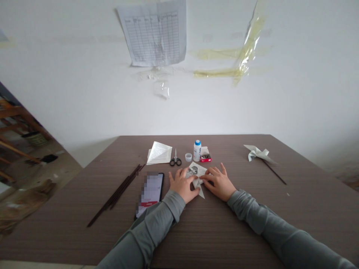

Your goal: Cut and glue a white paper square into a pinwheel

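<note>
A printed paper pinwheel (199, 169) lies on the table between my hands, its folded flaps drawn toward the middle and one pointed corner facing me. My left hand (183, 186) presses and grips its left side, with the thumb bent near the lower corner. From the other side, my right hand (219, 184) pinches the paper near its centre with thumb and index finger. The fingertips hide part of the centre, and anything small between them cannot be made out. Just beyond the paper stand a white bottle with a blue cap (197, 151) and a red box of small metal pieces (206, 158).
Black-handled scissors (175, 161), a small clear cup (188, 157) and paper sheets (160, 153) lie toward the back. Left are a phone (151, 192) and several dark sticks (120, 191). A pinwheel on a stick (258, 154) rests at right. A wall (179, 116) borders the table.
</note>
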`<move>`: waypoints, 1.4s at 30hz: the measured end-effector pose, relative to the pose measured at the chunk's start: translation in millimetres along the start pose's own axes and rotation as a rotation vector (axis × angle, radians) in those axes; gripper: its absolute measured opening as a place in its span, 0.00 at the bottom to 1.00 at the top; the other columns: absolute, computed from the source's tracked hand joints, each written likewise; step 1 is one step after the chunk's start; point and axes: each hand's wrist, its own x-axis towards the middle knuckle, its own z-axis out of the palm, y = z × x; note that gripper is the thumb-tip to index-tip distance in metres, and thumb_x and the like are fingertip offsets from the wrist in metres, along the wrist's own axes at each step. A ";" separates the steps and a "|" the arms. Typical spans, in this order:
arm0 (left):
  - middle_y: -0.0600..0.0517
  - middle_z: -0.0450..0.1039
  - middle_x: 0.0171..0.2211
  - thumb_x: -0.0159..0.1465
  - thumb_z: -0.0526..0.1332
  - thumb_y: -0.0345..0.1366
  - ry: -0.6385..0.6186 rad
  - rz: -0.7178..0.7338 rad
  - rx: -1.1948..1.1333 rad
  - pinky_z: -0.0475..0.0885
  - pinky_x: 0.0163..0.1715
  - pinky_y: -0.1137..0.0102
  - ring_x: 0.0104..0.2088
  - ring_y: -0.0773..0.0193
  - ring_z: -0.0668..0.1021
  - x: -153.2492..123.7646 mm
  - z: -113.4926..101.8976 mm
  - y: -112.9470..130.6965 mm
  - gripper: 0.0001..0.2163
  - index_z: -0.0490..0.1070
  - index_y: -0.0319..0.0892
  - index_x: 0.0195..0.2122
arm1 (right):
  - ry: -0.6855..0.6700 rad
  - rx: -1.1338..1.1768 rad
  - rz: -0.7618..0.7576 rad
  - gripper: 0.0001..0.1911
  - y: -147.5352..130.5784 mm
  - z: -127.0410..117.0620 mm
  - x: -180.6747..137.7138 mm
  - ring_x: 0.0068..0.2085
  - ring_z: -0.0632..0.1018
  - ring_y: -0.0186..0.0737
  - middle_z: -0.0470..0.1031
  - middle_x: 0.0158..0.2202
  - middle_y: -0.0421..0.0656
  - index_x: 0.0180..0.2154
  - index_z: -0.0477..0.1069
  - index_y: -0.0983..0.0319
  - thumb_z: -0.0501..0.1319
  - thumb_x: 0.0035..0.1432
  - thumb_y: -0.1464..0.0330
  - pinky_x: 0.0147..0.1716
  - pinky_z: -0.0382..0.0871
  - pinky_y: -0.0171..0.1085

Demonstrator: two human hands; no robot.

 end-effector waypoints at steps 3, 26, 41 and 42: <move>0.42 0.73 0.90 0.74 0.82 0.39 -0.009 0.000 0.010 0.57 0.90 0.13 0.89 0.25 0.71 0.2 -0.4 0.5 0.23 0.93 0.56 0.69 | 0.001 -0.013 -0.010 0.19 -0.1 -0.7 0.7 0.66 0.91 0.66 0.95 0.56 0.50 0.58 0.98 0.45 0.67 0.84 0.66 0.87 0.57 0.94; 0.45 0.70 0.92 0.75 0.81 0.46 -0.028 -0.031 0.067 0.57 0.91 0.15 0.91 0.24 0.69 1.5 -0.9 0.4 0.28 0.90 0.62 0.76 | 0.058 -0.006 -0.008 0.22 3.6 6.9 -3.5 0.64 0.92 0.63 0.95 0.55 0.49 0.66 0.95 0.47 0.65 0.85 0.68 0.86 0.59 0.93; 0.44 0.76 0.88 0.76 0.80 0.38 0.090 0.060 0.031 0.55 0.91 0.13 0.87 0.27 0.74 -1.3 21.6 -8.4 0.20 0.95 0.58 0.68 | 0.008 -0.027 -0.007 0.19 4.2 5.3 -0.4 0.66 0.90 0.63 0.93 0.56 0.49 0.61 0.95 0.46 0.65 0.86 0.64 0.86 0.58 0.94; 0.44 0.77 0.88 0.76 0.80 0.38 0.088 0.056 0.027 0.55 0.90 0.13 0.87 0.27 0.74 -1.3 22.4 -9.1 0.20 0.95 0.59 0.68 | 0.019 -0.025 -0.012 0.19 5.8 6.4 -0.5 0.65 0.90 0.63 0.94 0.56 0.49 0.61 0.95 0.46 0.65 0.86 0.64 0.86 0.59 0.94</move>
